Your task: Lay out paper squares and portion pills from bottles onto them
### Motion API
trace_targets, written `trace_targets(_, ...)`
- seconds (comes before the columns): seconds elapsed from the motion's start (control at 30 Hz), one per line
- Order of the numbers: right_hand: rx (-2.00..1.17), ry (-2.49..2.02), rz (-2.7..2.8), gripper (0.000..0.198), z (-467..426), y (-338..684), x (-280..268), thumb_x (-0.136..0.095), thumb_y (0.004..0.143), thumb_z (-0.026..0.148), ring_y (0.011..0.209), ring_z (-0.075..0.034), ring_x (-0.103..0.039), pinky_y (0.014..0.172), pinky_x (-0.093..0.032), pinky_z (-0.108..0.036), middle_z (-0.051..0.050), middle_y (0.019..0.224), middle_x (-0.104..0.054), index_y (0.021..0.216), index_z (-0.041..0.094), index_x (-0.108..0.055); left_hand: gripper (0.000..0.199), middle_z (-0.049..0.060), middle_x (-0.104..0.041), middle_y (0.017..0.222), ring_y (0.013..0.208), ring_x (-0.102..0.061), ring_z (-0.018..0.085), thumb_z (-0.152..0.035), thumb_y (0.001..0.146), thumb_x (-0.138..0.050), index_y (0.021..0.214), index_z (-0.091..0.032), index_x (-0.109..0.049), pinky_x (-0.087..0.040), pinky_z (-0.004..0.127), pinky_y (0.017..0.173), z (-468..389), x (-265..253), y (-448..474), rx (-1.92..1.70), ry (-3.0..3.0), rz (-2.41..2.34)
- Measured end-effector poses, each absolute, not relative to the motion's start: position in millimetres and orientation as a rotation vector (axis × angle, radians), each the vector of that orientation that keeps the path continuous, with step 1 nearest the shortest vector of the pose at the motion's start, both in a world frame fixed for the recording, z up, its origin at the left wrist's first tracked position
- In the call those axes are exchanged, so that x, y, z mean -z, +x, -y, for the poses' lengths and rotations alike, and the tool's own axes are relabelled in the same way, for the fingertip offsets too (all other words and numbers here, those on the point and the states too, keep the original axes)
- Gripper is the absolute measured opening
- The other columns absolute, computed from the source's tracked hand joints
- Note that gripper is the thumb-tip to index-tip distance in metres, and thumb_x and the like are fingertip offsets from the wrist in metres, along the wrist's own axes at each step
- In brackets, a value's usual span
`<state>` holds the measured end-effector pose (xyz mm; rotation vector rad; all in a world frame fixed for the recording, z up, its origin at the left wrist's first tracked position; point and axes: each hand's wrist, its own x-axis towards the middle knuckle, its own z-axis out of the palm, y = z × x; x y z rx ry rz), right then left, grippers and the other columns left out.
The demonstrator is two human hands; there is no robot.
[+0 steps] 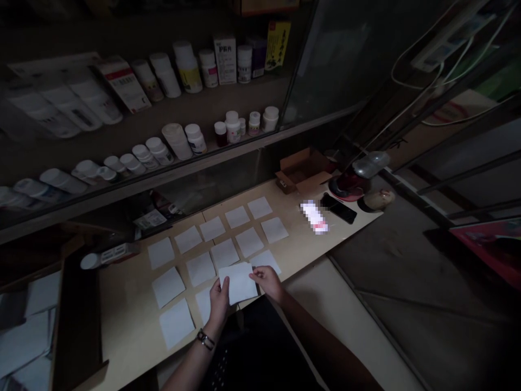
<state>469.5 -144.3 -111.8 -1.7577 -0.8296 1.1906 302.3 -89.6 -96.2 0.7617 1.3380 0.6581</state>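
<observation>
My left hand (220, 300) grips the left side of a small stack of white paper sheets (239, 283), thumb on top. At the upper right corner of the stack, my right hand (266, 281) pinches the edge with thumb and fingers. The sheets are held just above the near edge of a pale wooden desk (126, 298). Several similar white paper squares lie in rows on it, among them one at the near left (176, 323) and one at the far right (259, 207). The held stack partly covers some of them.
Shelves behind the desk carry several medicine bottles (187, 66) and boxes. An open cardboard box (305, 168), a dark phone (338, 207), a blurred bright item (313, 217) and a glass jar (354, 176) stand or lie at the right end. More white papers (24, 336) lie at the lower left.
</observation>
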Motion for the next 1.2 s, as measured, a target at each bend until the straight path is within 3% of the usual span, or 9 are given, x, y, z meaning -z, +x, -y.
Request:
trace_targets(0.2,-1.054,-1.764,0.792,0.032,152,503,119,-0.057,0.074,0.049,0.058,-0.014,-0.053,0.054,-0.040,-0.024,-0.001,0.063,-0.061,0.066,0.018,-0.062,0.049,0.007,-0.069,0.073,0.066,-0.063,0.019,-0.055,0.062,-0.068,0.081,-0.011,-0.063,-0.049,0.030,0.064,87,86,311,-0.692,0.741,-1.346)
trace_targets(0.27,-0.991,-1.762,0.654,0.037,158,536,123,-0.060,0.070,0.054,0.061,-0.015,-0.056,0.057,-0.043,-0.026,-0.004,0.068,-0.064,0.072,0.017,-0.062,0.046,0.005,-0.067,0.067,0.061,-0.061,0.018,-0.054,0.062,-0.068,0.077,-0.011,-0.062,-0.047,0.028,0.059,85,80,312,-0.716,0.760,-1.385)
trace_targets(0.43,-0.948,-1.849,0.602,0.042,175,620,133,-0.067,0.058,0.055,0.059,-0.016,-0.055,0.058,-0.043,-0.027,-0.004,0.063,-0.063,0.067,0.014,-0.061,0.042,0.002,-0.064,0.063,0.057,-0.059,0.017,-0.053,0.061,-0.068,0.072,-0.013,-0.060,-0.045,0.027,0.054,83,69,309,-0.728,0.764,-1.437)
trace_targets(0.57,-0.894,-2.065,0.798,0.034,179,647,142,-0.058,0.066,0.050,0.058,-0.017,-0.054,0.055,-0.039,-0.026,-0.004,0.061,-0.061,0.064,0.016,-0.060,0.041,0.000,-0.060,0.057,0.053,-0.055,0.015,-0.052,0.060,-0.068,0.068,-0.014,-0.057,-0.043,0.026,0.052,84,71,307,-0.748,0.788,-1.468)
trace_targets(0.83,-0.593,-2.449,0.972,0.024,176,635,150,-0.050,0.074,0.037,0.064,-0.017,-0.055,0.057,-0.035,-0.025,-0.005,0.072,-0.062,0.075,0.017,-0.062,0.041,0.002,-0.063,0.063,0.058,-0.057,0.016,-0.054,0.065,-0.064,0.074,-0.013,-0.060,-0.044,0.026,0.056,88,80,303,-0.718,0.839,-1.482)
trace_targets(0.93,-0.441,-2.503,0.948,0.029,177,627,145,-0.051,0.074,0.034,0.073,-0.019,-0.056,0.062,-0.038,-0.026,-0.007,0.084,-0.062,0.093,0.016,-0.063,0.042,0.003,-0.065,0.066,0.061,-0.059,0.017,-0.054,0.065,-0.064,0.075,-0.013,-0.061,-0.046,0.027,0.058,88,81,301,-0.736,0.846,-1.483)
trace_targets(1.07,-0.235,-2.482,0.887,0.049,174,612,123,-0.051,0.076,0.035,0.084,-0.022,-0.057,0.067,-0.042,-0.030,-0.011,0.099,-0.060,0.120,0.014,-0.052,0.045,0.005,-0.066,0.069,0.064,-0.061,0.018,-0.056,0.065,-0.063,0.076,-0.012,-0.062,-0.048,0.028,0.061,87,83,297,-0.753,0.856,-1.483)
trace_targets(1.2,-0.441,-2.183,0.861,0.039,160,569,101,-0.044,0.082,0.039,0.071,-0.019,-0.058,0.070,-0.046,-0.032,-0.011,0.088,-0.064,0.106,0.014,-0.061,0.048,0.007,-0.068,0.074,0.067,-0.062,0.019,-0.057,0.065,-0.064,0.082,-0.011,-0.063,-0.049,0.029,0.064,89,88,292,-0.759,0.835,-1.453)
